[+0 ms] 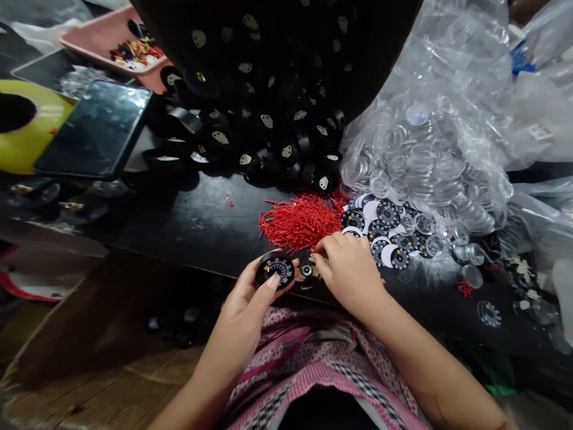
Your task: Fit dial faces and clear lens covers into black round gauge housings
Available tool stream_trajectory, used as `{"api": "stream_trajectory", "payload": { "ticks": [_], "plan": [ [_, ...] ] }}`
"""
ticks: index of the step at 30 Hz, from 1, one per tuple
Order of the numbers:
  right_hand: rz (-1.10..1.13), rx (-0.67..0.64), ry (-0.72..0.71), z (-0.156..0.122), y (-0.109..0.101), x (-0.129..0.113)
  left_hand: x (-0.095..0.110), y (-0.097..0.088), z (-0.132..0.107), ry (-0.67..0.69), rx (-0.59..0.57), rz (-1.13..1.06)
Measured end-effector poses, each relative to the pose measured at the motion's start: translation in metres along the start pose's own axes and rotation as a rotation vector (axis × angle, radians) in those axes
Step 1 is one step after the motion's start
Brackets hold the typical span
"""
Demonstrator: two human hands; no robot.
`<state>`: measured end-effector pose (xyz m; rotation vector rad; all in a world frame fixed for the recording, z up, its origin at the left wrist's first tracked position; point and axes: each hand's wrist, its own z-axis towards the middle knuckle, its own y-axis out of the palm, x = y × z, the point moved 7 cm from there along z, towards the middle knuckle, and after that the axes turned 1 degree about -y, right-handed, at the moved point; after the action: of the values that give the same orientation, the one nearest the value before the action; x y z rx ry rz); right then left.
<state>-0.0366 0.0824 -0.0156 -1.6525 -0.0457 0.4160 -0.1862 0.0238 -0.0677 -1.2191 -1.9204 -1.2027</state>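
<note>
A round black gauge with a printed dial (pixel 276 267) is held in my left hand (pixel 248 295), the thumb resting on its face. My right hand (pixel 347 263) is by the near edge of the red pointer pile (pixel 302 221), its fingertips pinched together. What sits between those fingertips is too small to make out. Between my hands, close to the table edge, lies a small round metal piece (pixel 307 270). Loose black-and-white dial discs (pixel 378 230) lie just beyond my right hand.
Clear plastic covers (pixel 421 161) spill from a plastic bag at right. Black gauge housings (pixel 268 137) are heaped at the back. A phone (pixel 96 128) leans by a yellow tape roll (pixel 54 113) at left. Behind stands a pink tray (pixel 96 39) of small parts.
</note>
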Motion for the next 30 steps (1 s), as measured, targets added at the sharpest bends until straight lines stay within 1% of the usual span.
{"api": "stream_trajectory", "payload": {
  "ticks": [1, 3, 6, 9, 13, 16, 18, 20, 23, 25, 27, 30],
  "plan": [
    [-0.049, 0.004, -0.023, 0.004, 0.002, -0.003, 0.000, 0.001, 0.000, 0.001, 0.002, -0.040],
    [-0.074, 0.013, -0.064, 0.007, 0.002, -0.009, -0.001, 0.006, 0.001, -0.003, 0.013, -0.104],
    [0.025, 0.014, -0.099, 0.004, -0.003, -0.014, -0.001, 0.015, 0.004, -0.013, 0.015, -0.177],
    [0.118, 0.050, -0.125, -0.002, -0.012, -0.017, 0.006, 0.022, 0.007, -0.005, 0.011, -0.228],
    [0.152, 0.097, -0.153, -0.009, -0.020, -0.017, 0.013, 0.022, 0.007, -0.015, -0.019, -0.260],
    [0.267, 0.149, -0.150, -0.014, -0.027, -0.016, 0.014, 0.021, 0.008, -0.030, -0.038, -0.284],
    [0.390, 0.169, -0.158, -0.017, -0.031, -0.018, 0.013, 0.021, 0.010, -0.007, -0.026, -0.260],
    [0.462, 0.165, -0.168, -0.019, -0.034, -0.021, 0.010, 0.024, 0.013, 0.014, -0.026, -0.185],
    [0.424, 0.144, -0.144, -0.020, -0.034, -0.022, 0.001, 0.032, 0.015, 0.006, -0.072, -0.030],
    [0.390, 0.131, -0.112, -0.019, -0.034, -0.019, -0.001, 0.036, 0.014, 0.019, -0.090, 0.054],
    [0.387, 0.117, -0.089, -0.019, -0.033, -0.016, 0.001, 0.038, 0.012, 0.049, -0.107, 0.102],
    [0.411, 0.106, -0.064, -0.020, -0.034, -0.013, 0.010, 0.039, 0.008, 0.107, -0.113, 0.173]
  ]
}}
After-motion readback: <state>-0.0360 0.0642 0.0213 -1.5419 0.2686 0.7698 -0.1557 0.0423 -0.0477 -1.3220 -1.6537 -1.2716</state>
